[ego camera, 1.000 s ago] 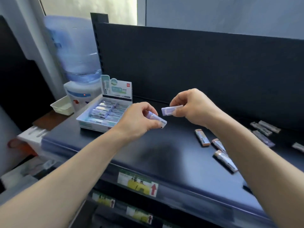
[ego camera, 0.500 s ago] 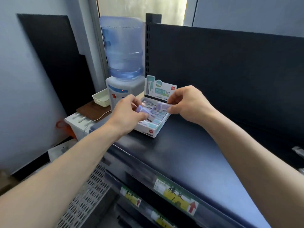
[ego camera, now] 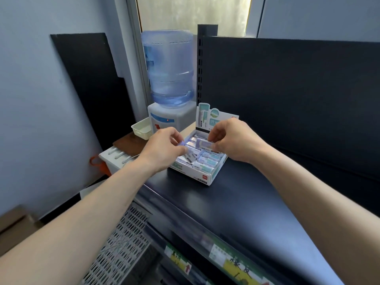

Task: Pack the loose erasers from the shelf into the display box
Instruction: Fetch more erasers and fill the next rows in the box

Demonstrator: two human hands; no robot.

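Pale blue wall (ego camera: 41,99), frosted window (ego camera: 191,15), water dispenser (ego camera: 169,83) beside dark shelving (ego camera: 287,89).

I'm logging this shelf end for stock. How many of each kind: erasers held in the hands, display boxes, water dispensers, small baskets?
Held erasers: 2 (left-hand eraser, right-hand eraser)
display box: 1
water dispenser: 1
white basket: 1
Total: 5
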